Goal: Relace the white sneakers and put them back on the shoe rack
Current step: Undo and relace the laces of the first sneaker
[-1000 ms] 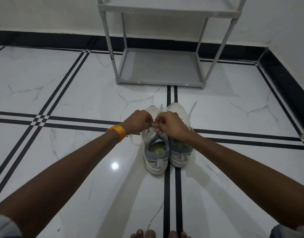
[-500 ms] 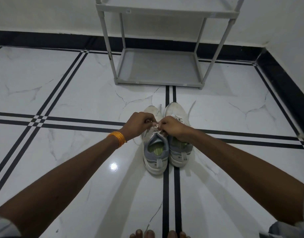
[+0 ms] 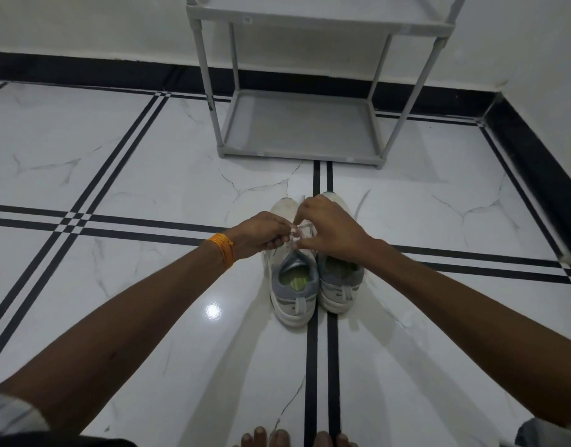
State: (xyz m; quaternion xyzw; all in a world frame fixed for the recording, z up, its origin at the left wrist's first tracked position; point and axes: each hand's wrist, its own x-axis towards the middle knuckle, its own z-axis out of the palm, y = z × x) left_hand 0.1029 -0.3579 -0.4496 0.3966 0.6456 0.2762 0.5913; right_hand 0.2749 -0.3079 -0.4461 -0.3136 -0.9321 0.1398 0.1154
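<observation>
Two white sneakers with grey heels stand side by side on the floor, toes pointing away from me: the left sneaker (image 3: 294, 285) and the right sneaker (image 3: 340, 282). My left hand (image 3: 261, 232), with an orange band at the wrist, and my right hand (image 3: 329, 229) meet over the left sneaker's tongue. Both pinch its white lace (image 3: 299, 228), which runs between their fingertips. A loose lace end (image 3: 360, 201) trails on the floor beside the right sneaker's toe. The grey shoe rack (image 3: 297, 124) stands beyond the sneakers, its bottom shelf bare.
White marble floor with black double stripes. A black skirting runs along the white wall behind the rack and down the right side, forming a corner. My bare toes (image 3: 297, 438) show at the bottom edge.
My right hand has lifted and moved forward over the sneaker toes, drawing the lace out between the two hands. The left hand stays pinching at the tongue.
</observation>
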